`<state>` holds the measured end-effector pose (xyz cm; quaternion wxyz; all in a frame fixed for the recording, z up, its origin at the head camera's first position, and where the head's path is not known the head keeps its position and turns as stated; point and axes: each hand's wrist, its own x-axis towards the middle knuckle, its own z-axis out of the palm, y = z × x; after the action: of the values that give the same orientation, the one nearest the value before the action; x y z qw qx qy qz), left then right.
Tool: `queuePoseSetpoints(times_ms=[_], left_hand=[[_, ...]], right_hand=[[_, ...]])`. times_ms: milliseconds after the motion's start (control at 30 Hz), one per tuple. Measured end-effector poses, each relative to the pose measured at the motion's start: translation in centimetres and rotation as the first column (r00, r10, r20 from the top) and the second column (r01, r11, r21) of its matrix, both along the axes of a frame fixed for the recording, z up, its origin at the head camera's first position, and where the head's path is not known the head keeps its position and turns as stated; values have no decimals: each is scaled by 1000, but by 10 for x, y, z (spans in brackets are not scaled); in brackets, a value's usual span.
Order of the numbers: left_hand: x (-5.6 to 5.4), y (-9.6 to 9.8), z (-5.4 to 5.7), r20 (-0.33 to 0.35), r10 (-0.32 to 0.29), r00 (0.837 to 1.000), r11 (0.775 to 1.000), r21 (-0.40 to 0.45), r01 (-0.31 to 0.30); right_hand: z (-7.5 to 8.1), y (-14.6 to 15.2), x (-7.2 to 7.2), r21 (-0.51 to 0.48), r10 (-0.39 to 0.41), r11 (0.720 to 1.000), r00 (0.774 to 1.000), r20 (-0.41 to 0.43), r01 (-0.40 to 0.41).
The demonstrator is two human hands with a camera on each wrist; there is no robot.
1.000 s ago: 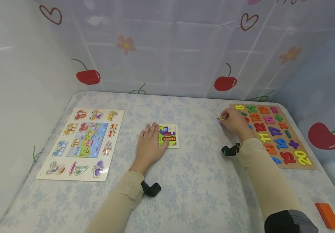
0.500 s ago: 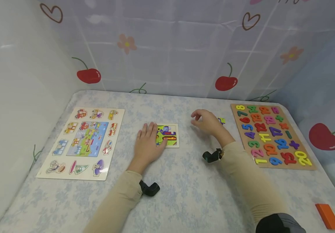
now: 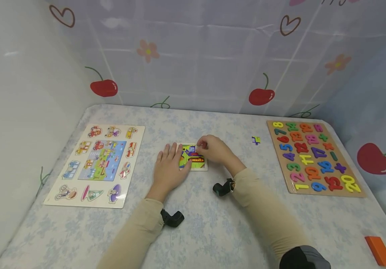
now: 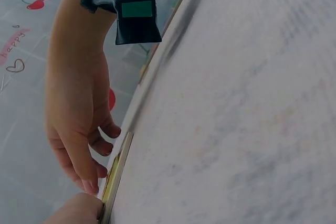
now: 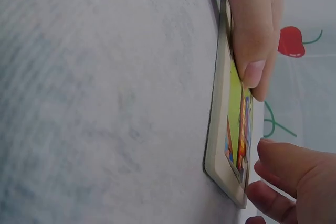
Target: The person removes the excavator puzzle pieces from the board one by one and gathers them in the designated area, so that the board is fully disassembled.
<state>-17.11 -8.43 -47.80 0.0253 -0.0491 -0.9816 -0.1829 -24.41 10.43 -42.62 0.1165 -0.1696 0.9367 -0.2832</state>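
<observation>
My left hand (image 3: 170, 166) lies flat over the left part of a small jigsaw puzzle (image 3: 193, 163) with a digger-like vehicle picture in a pale frame. In the right wrist view, the left thumb (image 5: 254, 69) presses on the puzzle (image 5: 234, 98). My right hand (image 3: 214, 149) is at the puzzle's upper right edge, fingers loosely bent, and I see nothing held. The right wrist view shows its fingertips beside the frame's corner; whether they touch it I cannot tell. A loose jigsaw piece (image 3: 255, 140), yellow-green and purple, lies on the table to the right.
A vehicle picture board (image 3: 53, 196) lies at the left of the patterned table (image 3: 193, 231). At the right is a number board (image 3: 359, 194) with colourful digits. An orange block (image 3: 380, 251) lies near the front right corner. A curtain with printed cherries hangs behind.
My right hand has left the loose jigsaw piece at the right and travelled left to the puzzle's upper right edge. The loose piece stays on the table. My left hand keeps its place.
</observation>
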Motion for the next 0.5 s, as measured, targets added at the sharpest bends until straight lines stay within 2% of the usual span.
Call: queuePoseSetpoints(times_ms=[233,500], left_hand=[[1,0,3,11,-2,1000,1000,-3,2],[1,0,3,8,0,1000,1000,1,0]], right_hand=[[-7,-10,2,59,-34,998,999,-30,36],[-11,-14,1,35,-52,998,997,-48,54]])
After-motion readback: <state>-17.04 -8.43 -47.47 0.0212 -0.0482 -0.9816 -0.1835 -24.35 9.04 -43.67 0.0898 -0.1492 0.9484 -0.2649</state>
